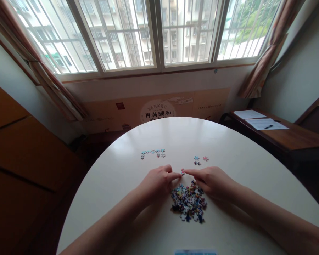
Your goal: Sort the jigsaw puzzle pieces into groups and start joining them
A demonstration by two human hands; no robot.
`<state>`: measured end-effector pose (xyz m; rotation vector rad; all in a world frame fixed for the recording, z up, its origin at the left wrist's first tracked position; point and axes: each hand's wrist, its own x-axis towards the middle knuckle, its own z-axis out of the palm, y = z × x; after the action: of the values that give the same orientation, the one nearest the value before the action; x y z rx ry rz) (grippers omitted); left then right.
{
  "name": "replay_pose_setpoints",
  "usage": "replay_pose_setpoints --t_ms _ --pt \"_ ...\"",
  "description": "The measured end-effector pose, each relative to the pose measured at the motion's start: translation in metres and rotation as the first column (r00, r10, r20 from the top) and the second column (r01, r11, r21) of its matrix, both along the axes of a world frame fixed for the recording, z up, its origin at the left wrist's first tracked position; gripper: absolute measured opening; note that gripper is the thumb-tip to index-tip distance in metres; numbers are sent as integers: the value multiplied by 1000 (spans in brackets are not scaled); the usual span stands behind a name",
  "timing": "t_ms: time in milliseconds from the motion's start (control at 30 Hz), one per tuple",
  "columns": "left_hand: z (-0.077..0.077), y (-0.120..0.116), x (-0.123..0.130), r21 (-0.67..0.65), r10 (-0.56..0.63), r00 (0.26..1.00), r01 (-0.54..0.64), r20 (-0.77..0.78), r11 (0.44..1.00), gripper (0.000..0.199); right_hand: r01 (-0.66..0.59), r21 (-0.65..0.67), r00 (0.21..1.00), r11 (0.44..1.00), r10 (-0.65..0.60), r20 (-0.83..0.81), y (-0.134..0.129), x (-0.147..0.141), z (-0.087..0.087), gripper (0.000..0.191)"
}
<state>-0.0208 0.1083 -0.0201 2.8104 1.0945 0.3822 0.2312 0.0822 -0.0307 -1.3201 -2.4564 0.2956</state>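
Observation:
A small pinkish jigsaw piece (182,171) lies on the white round table, between my two hands. My left hand (161,179) comes in from the left, with one finger stretched to the piece's lower left edge and the other fingers bent. From the other side, the index finger of my right hand (214,179) reaches to the piece's right edge, its thumb lower and apart. Neither hand has lifted anything. Just below them is a heap of mixed jigsaw pieces (188,200), close to my right thumb. Whether the touched piece is one or two joined is too small to tell.
A row of joined edge pieces (152,152) lies at the back left of the table (108,212). Several loose pieces (196,158) lie at the back right. A blue-edged flat item (195,252) shows at the near edge. Papers (266,124) rest on a wooden desk at right.

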Motion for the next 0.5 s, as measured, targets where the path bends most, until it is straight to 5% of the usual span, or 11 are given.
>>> replay_pose_setpoints --t_ms 267,500 --pt "11 1 -1 -39 15 1000 -14 19 999 23 7 44 992 999 -13 123 0 -8 3 53" --pt "13 -1 -8 -86 -88 993 95 78 992 44 62 25 995 998 -64 79 -2 5 10 42"
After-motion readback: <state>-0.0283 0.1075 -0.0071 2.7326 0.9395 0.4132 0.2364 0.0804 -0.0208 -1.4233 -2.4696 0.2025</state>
